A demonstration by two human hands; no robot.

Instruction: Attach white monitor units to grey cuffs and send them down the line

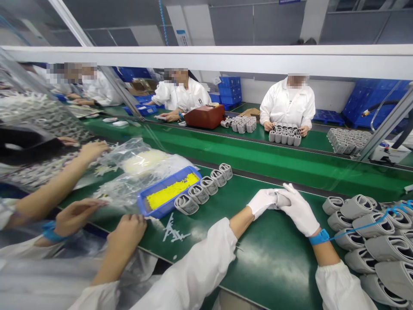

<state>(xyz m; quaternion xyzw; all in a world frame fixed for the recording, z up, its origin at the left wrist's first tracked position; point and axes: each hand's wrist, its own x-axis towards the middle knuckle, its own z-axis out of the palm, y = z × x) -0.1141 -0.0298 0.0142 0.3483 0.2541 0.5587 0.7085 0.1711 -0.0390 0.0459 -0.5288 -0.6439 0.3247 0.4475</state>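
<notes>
Both my hands wear white gloves and meet above the green bench. Between them is a rolled grey cuff (282, 200), mostly covered by the fingers. My left hand (263, 203) closes on the cuff's left side. From the right, my right hand (297, 209) wraps over it, a blue band on the wrist. A row of several rolled grey cuffs (208, 185) stands left of my hands. To the right, many more rolled cuffs (371, 224) are stacked close to my right forearm.
A blue tray (151, 214) holds small yellow pieces, beside clear plastic bags (129, 189). White plastic strips (172, 230) lie on the bench. At left, co-workers' bare hands (127, 234) work close by. Across the green divider (258, 157), other people sit with more cuffs. A blue cord (364, 226) trails from my right wristband.
</notes>
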